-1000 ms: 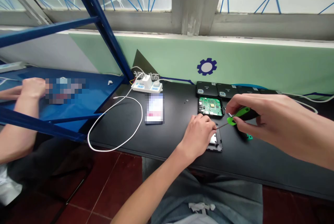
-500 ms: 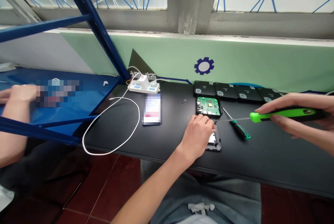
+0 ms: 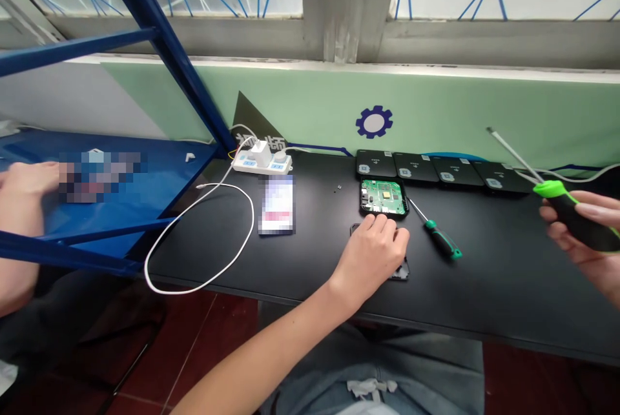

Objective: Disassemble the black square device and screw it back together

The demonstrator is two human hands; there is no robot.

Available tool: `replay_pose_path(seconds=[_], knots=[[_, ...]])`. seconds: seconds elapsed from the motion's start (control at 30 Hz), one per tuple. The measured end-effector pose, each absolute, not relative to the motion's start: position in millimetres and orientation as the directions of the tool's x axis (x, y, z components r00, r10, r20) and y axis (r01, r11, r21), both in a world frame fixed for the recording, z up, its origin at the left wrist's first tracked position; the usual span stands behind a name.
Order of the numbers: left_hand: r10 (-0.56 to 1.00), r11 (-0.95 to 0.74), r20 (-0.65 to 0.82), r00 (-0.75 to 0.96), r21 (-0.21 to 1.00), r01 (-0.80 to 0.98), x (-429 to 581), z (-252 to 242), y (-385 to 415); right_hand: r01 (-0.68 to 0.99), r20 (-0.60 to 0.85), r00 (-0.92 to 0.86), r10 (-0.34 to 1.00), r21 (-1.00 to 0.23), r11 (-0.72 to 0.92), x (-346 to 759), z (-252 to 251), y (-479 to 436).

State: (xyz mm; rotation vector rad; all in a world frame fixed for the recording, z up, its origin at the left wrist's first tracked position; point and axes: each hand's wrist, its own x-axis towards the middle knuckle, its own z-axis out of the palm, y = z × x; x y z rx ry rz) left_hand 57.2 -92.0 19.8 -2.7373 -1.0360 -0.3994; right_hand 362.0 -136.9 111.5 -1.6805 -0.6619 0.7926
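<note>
My left hand is closed over a flat black casing cover at the front of the table. Its fingers are bent and close together, hiding most of the cover; their tips are out of sight. Raised at the right, my right hand is wrapped round the black-and-green handle of a screwdriver. The blade points up and to the left, away from the cover. Just behind my left hand lies an open black case with a green circuit board in it. A second screwdriver with a dark green handle lies to its right.
Several black boxes line the table's back edge. Farther left are a white power strip, a blurred-out phone and a looped white cable. Small bits lie near the case. Beyond a blue frame, another person's hand is at work.
My right hand has swung its screwdriver up and away from the cover, so the blade now points upward. My left hand has shifted slightly over the cover, with the fingers still bent.
</note>
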Motion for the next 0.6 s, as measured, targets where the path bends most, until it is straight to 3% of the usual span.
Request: replay_pose_path(seconds=[0.07, 0.2, 0.37, 0.5, 0.57, 0.6], knots=[[0.6, -0.751, 0.299, 0.742, -0.106, 0.651, 59, 22, -92, -0.22, -0.377, 0.581, 0.722, -0.926, -0.306, 354, 113, -139], [0.585, -0.76, 0.26, 0.768, -0.156, 0.631, 60, 26, -91, -0.334, -0.47, 0.509, 0.721, -0.88, -0.338, 338, 113, -148], [0.579, -0.767, 0.232, 0.782, -0.17, 0.618, 63, 27, -91, -0.321, -0.479, 0.404, 0.779, -0.872, -0.369, 335, 112, -157], [0.597, -0.762, 0.218, 0.772, -0.149, 0.631, 66, 28, -92, -0.247, -0.436, 0.43, 0.79, -0.899, -0.362, 343, 105, -165], [0.599, -0.763, 0.206, 0.774, -0.147, 0.63, 67, 29, -92, -0.133, -0.389, 0.417, 0.821, -0.92, -0.368, 347, 99, -170], [0.6, -0.761, 0.201, 0.774, -0.153, 0.63, 68, 30, -92, 0.011, -0.321, 0.406, 0.856, -0.934, -0.356, 348, 96, -172]])
